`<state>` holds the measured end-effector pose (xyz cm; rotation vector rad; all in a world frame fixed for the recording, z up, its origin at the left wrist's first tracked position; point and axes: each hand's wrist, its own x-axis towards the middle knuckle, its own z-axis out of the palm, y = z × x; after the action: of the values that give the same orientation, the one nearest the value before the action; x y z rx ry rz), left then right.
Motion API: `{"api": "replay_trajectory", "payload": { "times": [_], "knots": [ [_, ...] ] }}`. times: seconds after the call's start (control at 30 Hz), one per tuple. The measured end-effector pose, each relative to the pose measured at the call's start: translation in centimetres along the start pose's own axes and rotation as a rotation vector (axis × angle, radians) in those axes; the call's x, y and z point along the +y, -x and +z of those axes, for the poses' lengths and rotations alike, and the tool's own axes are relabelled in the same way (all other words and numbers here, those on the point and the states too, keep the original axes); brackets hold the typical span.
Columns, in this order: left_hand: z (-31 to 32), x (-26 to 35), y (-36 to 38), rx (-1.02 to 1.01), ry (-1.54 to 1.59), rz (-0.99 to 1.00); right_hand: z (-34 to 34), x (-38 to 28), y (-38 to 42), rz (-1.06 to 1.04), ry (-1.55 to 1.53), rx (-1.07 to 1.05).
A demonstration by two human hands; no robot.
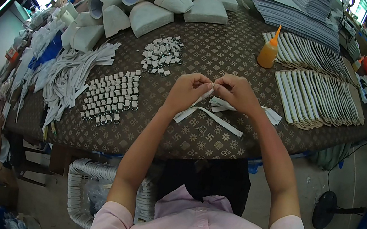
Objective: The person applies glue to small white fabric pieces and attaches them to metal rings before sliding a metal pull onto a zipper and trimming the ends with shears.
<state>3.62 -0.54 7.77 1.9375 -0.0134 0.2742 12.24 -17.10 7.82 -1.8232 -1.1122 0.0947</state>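
Observation:
Both hands meet fingertip to fingertip above the patterned tablecloth. My left hand (189,91) is pinched on a white strip (218,122), which hangs below it and trails to the right over the cloth. Against it, my right hand (237,93) is closed at thumb and forefinger; whatever lies between those fingertips is too small to make out. More white strips (272,116) lie under and beside my right wrist. To the left of my hands are a loose pile of small white pieces with metal rings (162,54) and rows of similar pieces (111,96).
An orange glue bottle (267,54) stands upright beyond my right hand, beside rows of folded white-edged pieces (317,99). White hollow forms (151,18) are heaped at the back left, near a bundle of strips (73,71). Other people are at the far left.

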Motion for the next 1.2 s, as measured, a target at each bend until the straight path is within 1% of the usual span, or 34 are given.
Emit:
{"api": "replay_trajectory", "payload": {
  "times": [0.03, 0.07, 0.1, 0.13, 0.17, 0.2, 0.23, 0.3, 0.33, 0.4, 0.43, 0.47, 0.53, 0.6, 0.63, 0.67, 0.73, 0.8, 0.83, 0.87, 0.9, 0.93, 0.97, 1.0, 1.07, 1.1, 1.13, 1.17, 1.2],
  "knots": [
    [0.2, -0.6, -0.1, -0.001, 0.002, -0.002, 0.1, 0.2, 0.0, -0.044, 0.04, 0.038],
    [0.6, -1.2, -0.2, 0.025, 0.017, 0.032, 0.3, 0.4, 0.1, -0.043, 0.04, 0.038],
    [0.9, -1.7, -0.3, 0.049, 0.03, 0.067, 0.5, 0.5, 0.4, -0.047, 0.07, 0.083],
    [1.2, -1.4, -0.3, 0.047, 0.031, 0.068, 0.6, 0.6, 0.6, -0.051, 0.101, 0.129],
    [1.6, -1.0, -0.1, 0.09, 0.072, 0.026, 1.0, 0.6, 0.9, -0.049, 0.102, 0.13],
    [1.8, -0.9, 0.0, 0.133, 0.113, -0.019, 1.6, 0.7, 1.2, 0.005, -0.004, 0.178],
    [2.0, -1.2, -0.1, 0.132, 0.113, -0.022, 2.0, 0.9, 1.4, 0.059, -0.112, 0.225],
    [2.2, -2.2, -0.2, 0.103, 0.246, -0.025, 2.6, 1.6, 1.8, 0.06, -0.164, 0.246],
    [1.9, -2.1, -0.3, 0.102, 0.245, -0.029, 2.7, 1.8, 1.9, 0.059, -0.214, 0.266],
    [1.1, -2.0, -0.3, -0.057, 0.291, -0.089, 2.7, 2.1, 1.9, 0.077, -0.203, 0.245],
    [1.0, -1.9, -0.2, -0.057, 0.291, -0.092, 2.7, 2.1, 1.9, 0.09, -0.19, 0.225],
    [0.8, -1.9, -0.2, -0.084, 0.251, -0.092, 2.7, 2.0, 1.9, 0.091, -0.192, 0.225],
    [0.6, -2.0, -0.2, -0.111, 0.208, -0.095, 2.7, 1.7, 1.8, 0.128, -0.094, 0.201],
    [0.5, -2.6, -0.3, -0.096, -0.021, -0.023, 3.1, 1.4, 1.8, 0.099, -0.068, 0.22],
    [0.7, -2.4, -0.2, -0.087, -0.015, -0.029, 3.2, 1.3, 2.0, 0.069, -0.037, 0.236],
    [0.8, -1.8, -0.1, -0.067, -0.058, 0.026, 3.2, 1.3, 2.4, 0.064, -0.039, 0.216],
    [1.0, -2.0, 0.2, -0.003, -0.13, 0.124, 3.0, 1.5, 2.2, -0.107, 0.0, 0.253],
    [1.2, -2.3, 0.2, 0.06, -0.243, 0.182, 3.1, 1.0, 2.2, 0.072, -0.156, 0.181],
    [1.6, -2.5, 0.1, 0.114, -0.418, 0.238, 3.1, 1.6, 2.2, 0.095, -0.222, 0.14],
    [1.9, -2.7, 0.2, 0.162, -0.438, 0.237, 3.2, 1.9, 2.2, 0.132, -0.243, 0.125],
    [1.8, -2.7, 0.1, 0.139, -0.428, 0.249, 3.0, 1.0, 2.1, 0.134, -0.281, 0.105],
    [1.6, -2.5, 0.2, 0.125, -0.399, 0.215, 2.9, 0.5, 2.0, 0.148, -0.309, 0.106],
    [1.5, -2.4, 0.2, 0.098, -0.359, 0.189, 3.1, 0.9, 1.9, 0.129, -0.317, 0.072],
    [1.3, -2.7, 0.1, 0.122, -0.363, 0.18, 3.0, 1.4, 1.9, 0.138, -0.33, 0.083],
    [1.0, -3.2, -0.1, -0.008, -0.085, 0.176, 2.9, 1.8, 2.1, 0.143, -0.34, 0.089],
    [0.8, -3.4, -0.2, 0.008, -0.09, 0.174, 3.1, 1.9, 2.1, 0.139, -0.353, 0.121],
    [0.6, -3.6, -0.1, -0.017, -0.065, 0.223, 3.5, 1.9, 2.1, 0.134, -0.371, 0.152],
    [0.4, -3.9, 0.0, -0.04, -0.044, 0.271, 3.9, 1.8, 2.1, 0.124, -0.384, 0.136],
    [0.5, -4.1, -0.2, -0.045, -0.047, 0.218, 4.1, 1.6, 2.2, 0.131, -0.343, 0.16]
  ]
}}
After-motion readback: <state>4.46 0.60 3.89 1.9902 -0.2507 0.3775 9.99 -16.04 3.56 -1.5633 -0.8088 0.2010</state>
